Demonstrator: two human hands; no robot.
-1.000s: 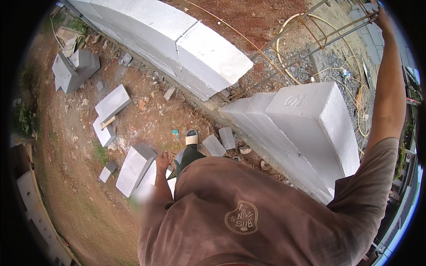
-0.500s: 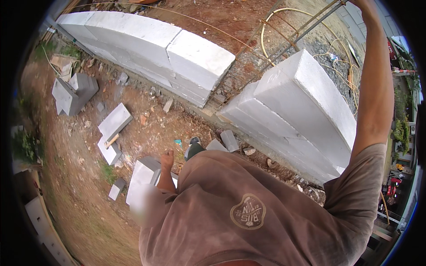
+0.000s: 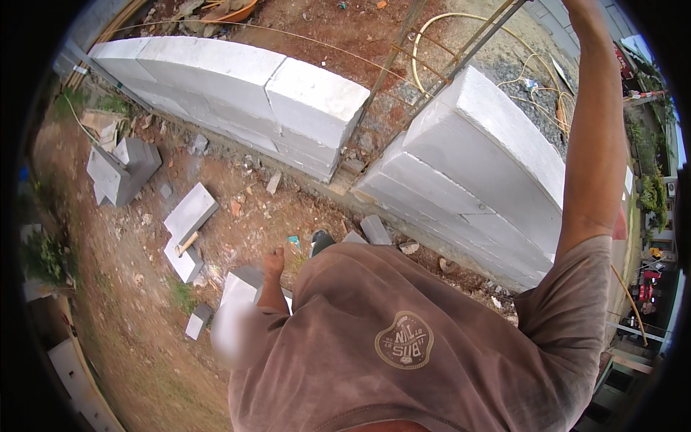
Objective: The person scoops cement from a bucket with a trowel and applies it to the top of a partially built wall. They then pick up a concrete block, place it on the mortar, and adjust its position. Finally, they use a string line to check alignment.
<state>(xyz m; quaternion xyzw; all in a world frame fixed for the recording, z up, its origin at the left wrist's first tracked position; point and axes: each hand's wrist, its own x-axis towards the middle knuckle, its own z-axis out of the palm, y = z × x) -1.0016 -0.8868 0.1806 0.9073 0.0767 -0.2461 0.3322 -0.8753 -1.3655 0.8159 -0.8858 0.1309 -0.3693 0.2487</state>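
My left hand (image 3: 273, 261) hangs low with its fingers curled in, and nothing sticks out of it. Just below it is a pale block (image 3: 239, 288), partly hidden by my arm. My right arm stretches up along the right side, and only the base of my right hand (image 3: 578, 6) shows at the top edge, close to a steel rebar frame (image 3: 450, 68). Its fingers are out of view. Beneath that arm stands a wall section of white blocks (image 3: 489, 173). A longer white block wall (image 3: 209, 79) runs off to the left, with a gap between the two.
Left of my hand, a hammer with a wooden handle (image 3: 188, 243) lies on white blocks (image 3: 191, 210). More grey blocks (image 3: 126, 169) are heaped farther left. A string (image 3: 317, 47) runs above the long wall. Beyond the wall lie a yellowish hose (image 3: 416, 50) and gravel (image 3: 522, 93).
The view has shifted slightly, so the walls and rebar frame sit a little farther left. My left hand stays curled and low; my right arm remains raised.
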